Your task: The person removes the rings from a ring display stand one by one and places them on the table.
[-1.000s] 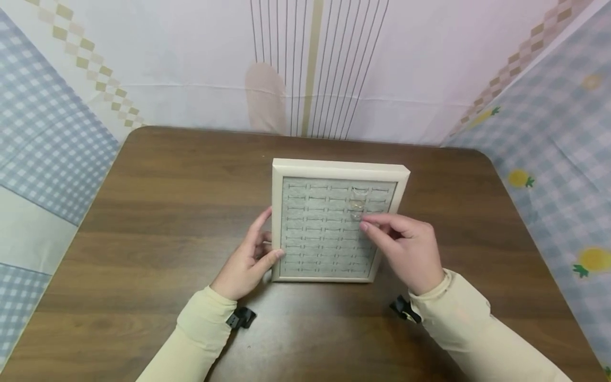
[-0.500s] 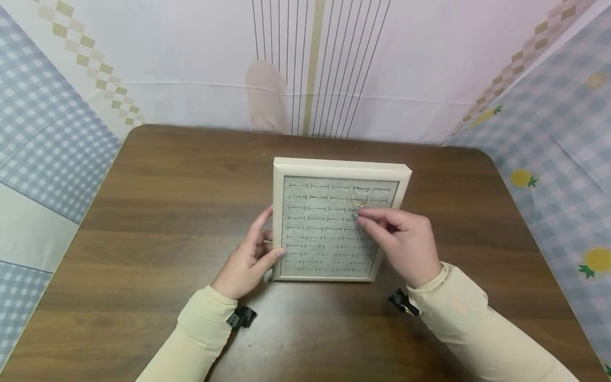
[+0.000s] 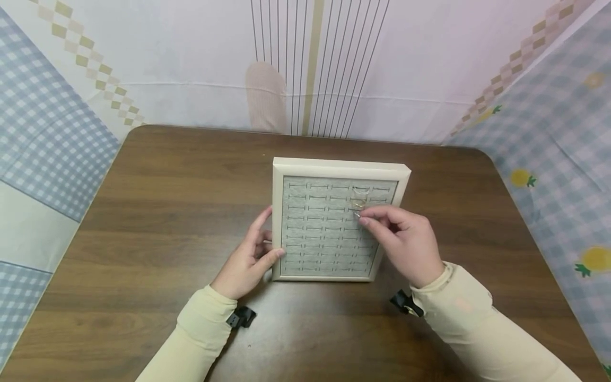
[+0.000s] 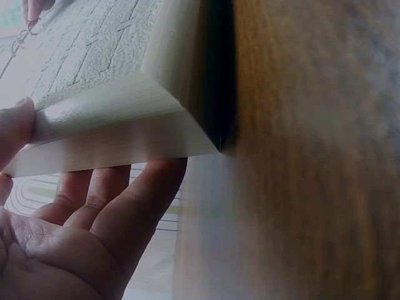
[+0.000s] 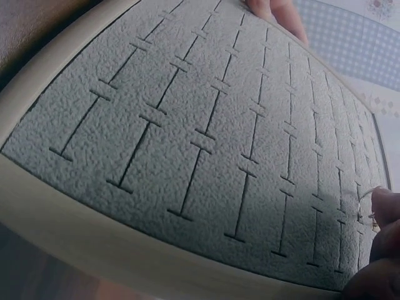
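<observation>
A ring display board, with a cream frame [image 3: 341,167] and a grey felt panel [image 3: 315,239] cut with rows of slots, stands leaning back on the table. My left hand [image 3: 247,269] grips its left side, thumb on the front and the other fingers behind, as the left wrist view also shows. My right hand [image 3: 410,244] pinches a small silver ring [image 3: 357,215] between thumb and forefinger, right at a slot in the upper right part. Above it in the same column sit a gold-coloured ring [image 3: 360,205] and a silver ring [image 3: 361,191]. Fingertips hide part of the pinched ring.
The brown wooden table [image 3: 181,223] extends around the board on all sides. Behind it hangs a pale cloth [image 3: 191,63], with checked cloths at left and right. A black wrist camera [image 3: 406,303] sits at the right cuff, another at the left.
My right fingertips have moved slightly up with the ring, then shifted a little back down, staying by the same slot. My left hand and the board have hardly moved.
</observation>
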{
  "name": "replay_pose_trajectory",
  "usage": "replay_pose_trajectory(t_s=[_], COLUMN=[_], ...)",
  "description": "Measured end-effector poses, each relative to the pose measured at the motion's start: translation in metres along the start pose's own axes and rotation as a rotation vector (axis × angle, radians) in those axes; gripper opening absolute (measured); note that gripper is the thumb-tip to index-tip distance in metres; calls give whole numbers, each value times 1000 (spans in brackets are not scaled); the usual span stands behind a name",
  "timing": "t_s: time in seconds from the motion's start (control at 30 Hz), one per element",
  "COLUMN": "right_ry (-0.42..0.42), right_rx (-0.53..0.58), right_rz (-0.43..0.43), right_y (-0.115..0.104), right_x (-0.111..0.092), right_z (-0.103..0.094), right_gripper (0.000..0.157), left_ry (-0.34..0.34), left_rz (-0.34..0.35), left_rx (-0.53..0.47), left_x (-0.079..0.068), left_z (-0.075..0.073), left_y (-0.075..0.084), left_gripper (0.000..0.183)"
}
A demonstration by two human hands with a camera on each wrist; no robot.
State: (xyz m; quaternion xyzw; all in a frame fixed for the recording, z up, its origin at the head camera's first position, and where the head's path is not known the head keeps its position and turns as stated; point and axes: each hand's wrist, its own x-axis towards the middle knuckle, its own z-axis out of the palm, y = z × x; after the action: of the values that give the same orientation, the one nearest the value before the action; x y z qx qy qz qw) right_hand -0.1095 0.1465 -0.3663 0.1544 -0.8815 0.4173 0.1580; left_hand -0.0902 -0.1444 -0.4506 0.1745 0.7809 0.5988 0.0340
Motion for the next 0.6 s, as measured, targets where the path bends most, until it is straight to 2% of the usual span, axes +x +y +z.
replay_pose_trajectory(t_s=[0.33,0.6], right_ry=[-28,-73], right_rx=[27,2], right_rz=[32,60], right_y=[-2,1], right_x=[-7,-17], right_z=[-2,-4], right_gripper=[10,9], left_ry=[-1,-1], left_rz=[-1,-4], left_rx=[5,8], left_x=[0,0], left_z=[-1,-1], left_y=[0,1], left_gripper=[85,86])
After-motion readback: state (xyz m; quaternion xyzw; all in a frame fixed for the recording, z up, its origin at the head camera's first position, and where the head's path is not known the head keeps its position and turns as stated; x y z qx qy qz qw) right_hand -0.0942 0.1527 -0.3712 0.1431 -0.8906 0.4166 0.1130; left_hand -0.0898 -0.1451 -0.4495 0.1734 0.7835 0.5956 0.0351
